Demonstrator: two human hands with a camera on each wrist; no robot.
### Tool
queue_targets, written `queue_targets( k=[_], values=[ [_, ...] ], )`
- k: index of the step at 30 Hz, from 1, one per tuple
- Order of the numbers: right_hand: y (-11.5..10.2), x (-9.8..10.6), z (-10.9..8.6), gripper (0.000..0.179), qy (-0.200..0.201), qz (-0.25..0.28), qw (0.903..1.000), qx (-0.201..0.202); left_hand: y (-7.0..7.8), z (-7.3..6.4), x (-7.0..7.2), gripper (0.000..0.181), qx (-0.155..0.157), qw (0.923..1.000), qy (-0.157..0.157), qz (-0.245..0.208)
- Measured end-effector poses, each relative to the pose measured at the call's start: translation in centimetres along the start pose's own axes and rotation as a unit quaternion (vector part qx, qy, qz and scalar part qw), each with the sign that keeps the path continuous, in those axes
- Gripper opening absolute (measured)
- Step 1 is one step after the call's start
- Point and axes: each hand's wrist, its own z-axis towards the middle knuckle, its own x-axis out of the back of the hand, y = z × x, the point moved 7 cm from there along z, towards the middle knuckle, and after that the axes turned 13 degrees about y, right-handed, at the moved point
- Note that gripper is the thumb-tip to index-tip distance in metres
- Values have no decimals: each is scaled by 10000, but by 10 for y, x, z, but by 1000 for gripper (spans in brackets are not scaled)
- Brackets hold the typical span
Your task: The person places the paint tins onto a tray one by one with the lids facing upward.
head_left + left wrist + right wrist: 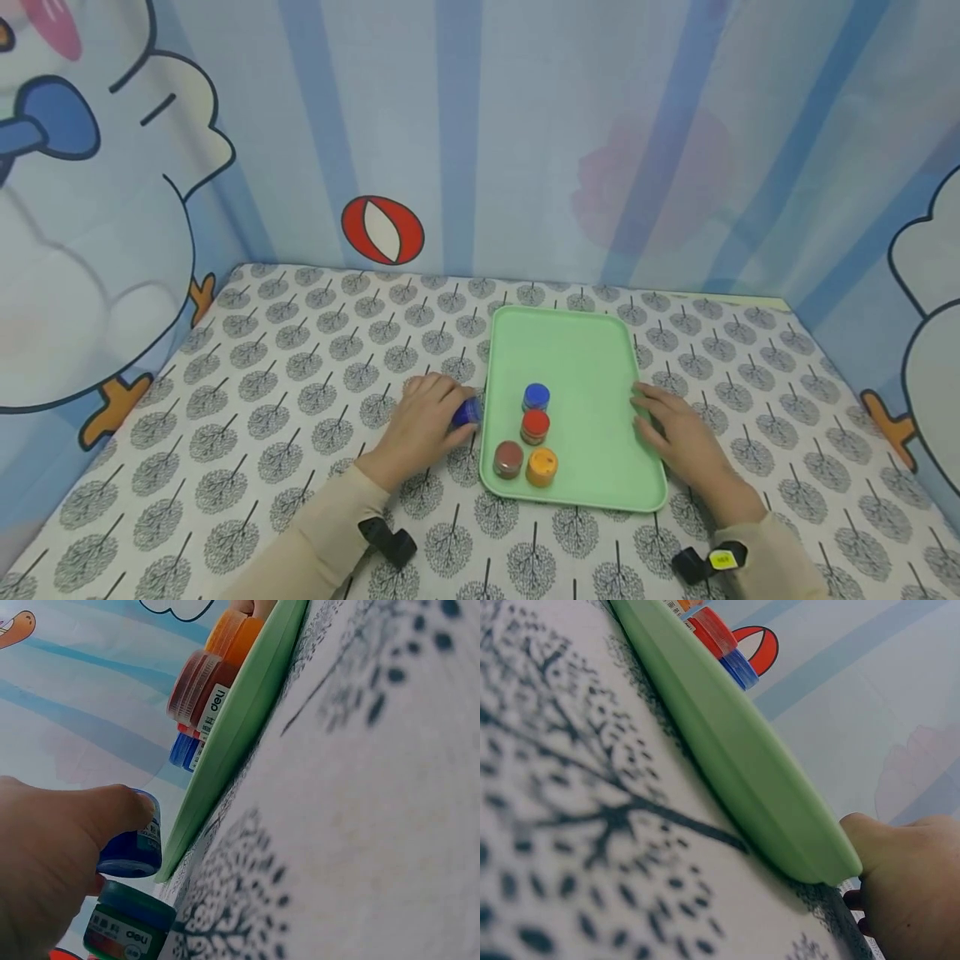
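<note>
My left hand (424, 421) pinches a dark blue paint jar (468, 412) just outside the tray's left edge. In the left wrist view, the thumb lies across this jar (133, 844), which is tilted. Close below it is a green paint jar (129, 924), hidden behind the hand in the head view; whether the fingers touch it I cannot tell. At the right rim of the light green tray (592, 358), my right hand (684, 439) rests with loosely bent fingers touching the edge. No jar is in that hand.
Inside the tray's left side stand a blue-lidded jar (536, 397), a red jar (535, 426), a brown jar (508, 459) and an orange jar (542, 467). A tree-patterned cloth (285, 392) covers the table. Behind it hangs a blue striped curtain (517, 167).
</note>
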Motion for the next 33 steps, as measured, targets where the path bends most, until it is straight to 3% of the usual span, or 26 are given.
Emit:
queue_targets(
  k=[15, 26, 33],
  values=[
    [-1, 1, 0, 35, -23, 26, 10000, -78, 0, 3, 0, 37, 66, 9997, 109, -200],
    [0, -1, 0, 36, -96, 0, 9999, -125, 5, 6, 1, 40, 820, 9909, -29, -1067],
    [-1, 1, 1, 35, -40, -7, 10000, -52, 7, 6, -2, 40, 977, 9879, -3, -1201]
  ],
)
